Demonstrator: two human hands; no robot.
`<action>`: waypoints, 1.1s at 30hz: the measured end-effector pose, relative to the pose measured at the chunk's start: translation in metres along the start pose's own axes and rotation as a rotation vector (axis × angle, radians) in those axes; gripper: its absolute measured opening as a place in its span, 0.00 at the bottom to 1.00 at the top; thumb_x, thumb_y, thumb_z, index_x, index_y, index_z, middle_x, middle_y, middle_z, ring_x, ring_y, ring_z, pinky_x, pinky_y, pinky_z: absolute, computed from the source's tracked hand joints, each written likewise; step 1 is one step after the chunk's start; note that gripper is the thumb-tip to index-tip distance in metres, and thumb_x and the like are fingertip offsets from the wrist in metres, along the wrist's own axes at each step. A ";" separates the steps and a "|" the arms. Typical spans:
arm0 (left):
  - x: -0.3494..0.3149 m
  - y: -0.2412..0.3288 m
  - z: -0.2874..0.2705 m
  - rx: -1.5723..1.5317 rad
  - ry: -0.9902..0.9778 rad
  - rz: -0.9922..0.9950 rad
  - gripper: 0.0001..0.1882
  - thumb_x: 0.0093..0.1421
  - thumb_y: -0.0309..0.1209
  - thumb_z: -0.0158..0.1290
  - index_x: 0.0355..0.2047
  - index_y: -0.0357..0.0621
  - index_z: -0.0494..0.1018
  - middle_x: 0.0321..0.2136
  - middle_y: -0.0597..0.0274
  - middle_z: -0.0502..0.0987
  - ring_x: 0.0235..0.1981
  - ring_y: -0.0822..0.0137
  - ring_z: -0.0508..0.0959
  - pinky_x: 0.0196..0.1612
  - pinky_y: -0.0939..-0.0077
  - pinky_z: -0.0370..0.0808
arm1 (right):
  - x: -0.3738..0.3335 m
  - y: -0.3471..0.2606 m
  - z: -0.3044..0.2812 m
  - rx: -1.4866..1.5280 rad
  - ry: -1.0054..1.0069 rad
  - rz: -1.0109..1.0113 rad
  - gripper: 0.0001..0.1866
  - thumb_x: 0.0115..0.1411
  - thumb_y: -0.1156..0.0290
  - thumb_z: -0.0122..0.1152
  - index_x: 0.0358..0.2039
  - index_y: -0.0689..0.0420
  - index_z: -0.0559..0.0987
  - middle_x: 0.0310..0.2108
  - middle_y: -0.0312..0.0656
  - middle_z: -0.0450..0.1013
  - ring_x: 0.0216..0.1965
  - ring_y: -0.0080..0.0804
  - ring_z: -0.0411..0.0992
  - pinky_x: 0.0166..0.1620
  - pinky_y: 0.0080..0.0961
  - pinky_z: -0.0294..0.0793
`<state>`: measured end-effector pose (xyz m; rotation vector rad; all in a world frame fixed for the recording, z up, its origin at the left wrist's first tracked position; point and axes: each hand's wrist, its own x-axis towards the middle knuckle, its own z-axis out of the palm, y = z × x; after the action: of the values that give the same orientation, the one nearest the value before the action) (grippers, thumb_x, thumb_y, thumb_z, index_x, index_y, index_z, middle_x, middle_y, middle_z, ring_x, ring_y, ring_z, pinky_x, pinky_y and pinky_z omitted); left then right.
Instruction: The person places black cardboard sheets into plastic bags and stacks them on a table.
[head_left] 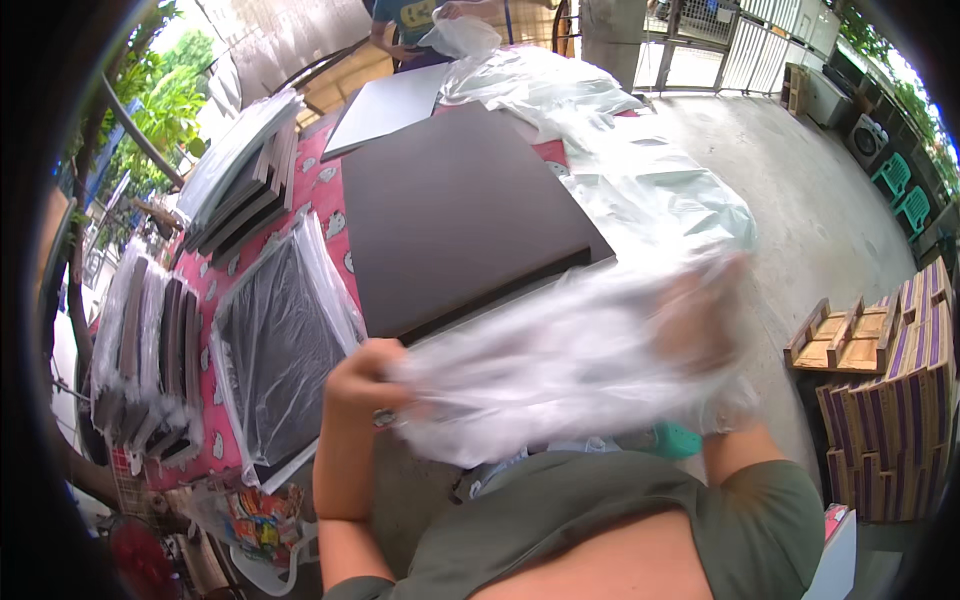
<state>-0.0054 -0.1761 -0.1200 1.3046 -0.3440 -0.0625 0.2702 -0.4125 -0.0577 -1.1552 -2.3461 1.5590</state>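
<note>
A clear plastic bag (540,370) is stretched between my hands in front of my body, blurred by motion. My left hand (370,378) pinches its left end. My right hand (700,315) shows through the plastic at the other end, so smeared that its fingers cannot be made out. Just beyond the bag lies a stack of dark brown flat panels (460,210), uncovered, on a table with a pink-red patterned cloth (212,400). Left of the stack rests a dark panel wrapped in clear plastic (275,340).
More wrapped panels (150,350) and a panel stack (250,180) line the table's left side. Loose plastic sheeting (650,180) covers the right. Across the table, a person (420,20) handles plastic. Cardboard boxes (890,420) and a wooden pallet (845,335) stand right.
</note>
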 end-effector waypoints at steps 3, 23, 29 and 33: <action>-0.028 0.000 -0.012 -0.377 0.091 0.284 0.12 0.52 0.31 0.54 0.34 0.36 0.71 0.32 0.50 0.75 0.24 0.63 0.74 0.28 0.69 0.70 | 0.015 0.001 0.009 -0.322 -0.284 0.291 0.21 0.52 0.58 0.59 0.34 0.67 0.75 0.29 0.46 0.73 0.34 0.30 0.72 0.38 0.26 0.72; -0.031 0.028 0.005 0.129 0.759 0.231 0.17 0.48 0.28 0.54 0.39 0.33 0.70 0.31 0.58 0.75 0.30 0.67 0.75 0.37 0.75 0.71 | -0.025 0.075 0.021 0.013 0.450 -0.203 0.08 0.47 0.73 0.62 0.24 0.66 0.77 0.21 0.42 0.73 0.28 0.33 0.72 0.35 0.27 0.71; -0.029 -0.022 0.034 0.363 0.807 0.126 0.20 0.45 0.29 0.58 0.39 0.33 0.71 0.29 0.62 0.76 0.29 0.71 0.76 0.36 0.77 0.71 | -0.061 0.086 0.002 1.091 0.666 -0.682 0.22 0.57 0.58 0.50 0.45 0.62 0.70 0.40 0.40 0.70 0.40 0.27 0.69 0.41 0.22 0.69; -0.033 -0.005 0.025 -0.164 0.838 0.650 0.22 0.50 0.38 0.52 0.41 0.35 0.69 0.33 0.58 0.75 0.33 0.65 0.75 0.40 0.68 0.71 | -0.036 0.122 0.015 0.531 -0.144 0.048 0.21 0.49 0.70 0.62 0.43 0.62 0.71 0.39 0.42 0.71 0.40 0.27 0.69 0.42 0.22 0.68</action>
<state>-0.0434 -0.1931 -0.1260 0.9045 -0.0215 0.9592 0.3543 -0.4234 -0.1539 -0.9987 -1.7984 2.1602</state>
